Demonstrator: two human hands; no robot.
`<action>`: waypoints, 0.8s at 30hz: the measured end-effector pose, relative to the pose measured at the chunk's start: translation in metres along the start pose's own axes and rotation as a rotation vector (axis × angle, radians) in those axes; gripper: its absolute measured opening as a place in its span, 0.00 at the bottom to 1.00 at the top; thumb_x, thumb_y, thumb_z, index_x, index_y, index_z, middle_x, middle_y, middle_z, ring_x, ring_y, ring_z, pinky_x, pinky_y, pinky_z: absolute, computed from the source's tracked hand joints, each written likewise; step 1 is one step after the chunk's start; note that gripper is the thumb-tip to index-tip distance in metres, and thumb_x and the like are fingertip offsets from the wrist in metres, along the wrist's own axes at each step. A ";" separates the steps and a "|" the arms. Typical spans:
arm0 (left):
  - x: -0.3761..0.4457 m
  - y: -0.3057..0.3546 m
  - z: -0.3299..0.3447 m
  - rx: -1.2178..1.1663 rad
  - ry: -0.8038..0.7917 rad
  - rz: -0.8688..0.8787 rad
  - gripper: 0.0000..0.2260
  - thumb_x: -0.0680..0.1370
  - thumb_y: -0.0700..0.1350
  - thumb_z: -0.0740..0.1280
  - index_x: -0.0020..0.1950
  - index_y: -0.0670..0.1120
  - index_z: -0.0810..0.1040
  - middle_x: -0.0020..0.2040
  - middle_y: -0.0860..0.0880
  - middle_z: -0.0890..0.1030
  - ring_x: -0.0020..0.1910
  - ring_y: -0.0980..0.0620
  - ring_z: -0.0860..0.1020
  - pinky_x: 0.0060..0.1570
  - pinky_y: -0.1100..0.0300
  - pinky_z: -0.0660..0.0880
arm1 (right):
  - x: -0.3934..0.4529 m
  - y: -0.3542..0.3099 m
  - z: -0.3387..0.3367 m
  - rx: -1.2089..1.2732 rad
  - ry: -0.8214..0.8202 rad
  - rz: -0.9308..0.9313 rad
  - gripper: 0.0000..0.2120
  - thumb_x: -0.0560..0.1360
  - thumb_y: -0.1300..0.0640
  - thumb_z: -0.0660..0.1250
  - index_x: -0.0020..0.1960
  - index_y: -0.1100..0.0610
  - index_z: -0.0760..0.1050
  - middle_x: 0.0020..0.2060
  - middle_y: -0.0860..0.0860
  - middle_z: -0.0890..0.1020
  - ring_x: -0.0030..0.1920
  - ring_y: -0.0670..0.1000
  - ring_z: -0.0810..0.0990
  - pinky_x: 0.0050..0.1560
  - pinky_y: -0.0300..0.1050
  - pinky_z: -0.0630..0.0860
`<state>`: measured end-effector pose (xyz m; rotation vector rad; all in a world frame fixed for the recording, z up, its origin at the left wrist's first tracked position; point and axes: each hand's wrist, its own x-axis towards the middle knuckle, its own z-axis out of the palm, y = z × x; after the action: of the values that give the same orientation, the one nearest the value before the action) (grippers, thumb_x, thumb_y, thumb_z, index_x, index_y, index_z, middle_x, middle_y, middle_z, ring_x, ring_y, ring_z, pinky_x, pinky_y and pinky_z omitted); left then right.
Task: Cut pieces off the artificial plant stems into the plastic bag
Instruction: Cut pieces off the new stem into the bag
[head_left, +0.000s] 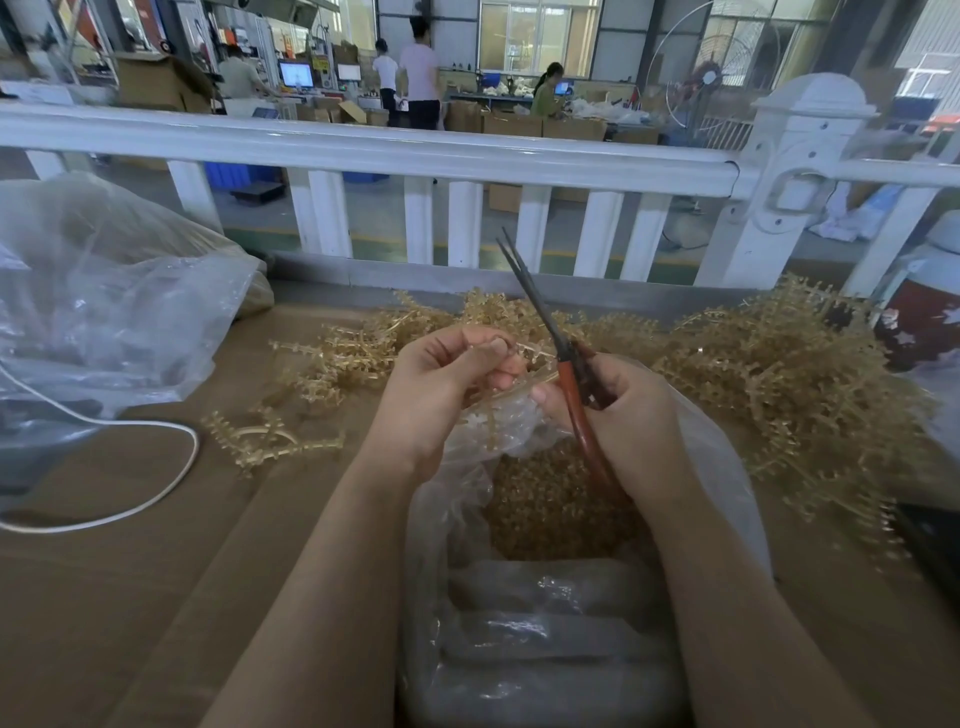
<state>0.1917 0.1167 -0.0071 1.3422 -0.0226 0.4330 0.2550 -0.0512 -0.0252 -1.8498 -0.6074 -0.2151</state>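
My left hand (447, 379) pinches a thin tan artificial plant stem (535, 353) over the mouth of the clear plastic bag (727, 467). My right hand (623, 415) grips red-handled scissors (566, 364), whose dark blades point up and away, slightly apart. Inside the bag lies a heap of small tan cut pieces (550, 504). A big pile of uncut tan stems (769, 374) spreads across the brown table behind and to the right of my hands. One loose stem (265, 441) lies to the left.
A large clear bag (104, 312) sits at the left, with a white cable (176, 467) looping in front of it. A white railing (415, 150) borders the table's far edge. A dark red container (919, 322) stands at the right. People work at benches far behind.
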 end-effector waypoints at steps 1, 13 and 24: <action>0.000 0.000 0.000 -0.010 -0.001 -0.005 0.06 0.79 0.36 0.67 0.45 0.43 0.83 0.38 0.46 0.84 0.36 0.53 0.80 0.44 0.62 0.78 | 0.000 0.000 0.000 0.028 -0.010 0.030 0.06 0.70 0.51 0.79 0.45 0.47 0.83 0.37 0.41 0.85 0.39 0.41 0.83 0.40 0.33 0.79; -0.001 0.003 0.007 -0.110 0.012 -0.087 0.13 0.73 0.44 0.71 0.56 0.43 0.80 0.43 0.46 0.86 0.40 0.53 0.83 0.44 0.62 0.79 | -0.001 -0.014 -0.005 0.263 -0.073 0.156 0.05 0.71 0.61 0.78 0.44 0.56 0.83 0.40 0.54 0.86 0.43 0.55 0.85 0.49 0.50 0.83; -0.007 0.006 0.000 0.056 -0.234 -0.311 0.08 0.67 0.45 0.74 0.45 0.46 0.87 0.44 0.45 0.87 0.40 0.54 0.82 0.42 0.67 0.78 | 0.002 -0.010 -0.013 0.768 0.071 0.206 0.08 0.67 0.59 0.75 0.43 0.56 0.78 0.34 0.54 0.77 0.22 0.44 0.69 0.22 0.35 0.66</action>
<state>0.1834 0.1153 -0.0032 1.4179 0.0048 0.0131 0.2538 -0.0598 -0.0118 -1.1405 -0.3691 0.0874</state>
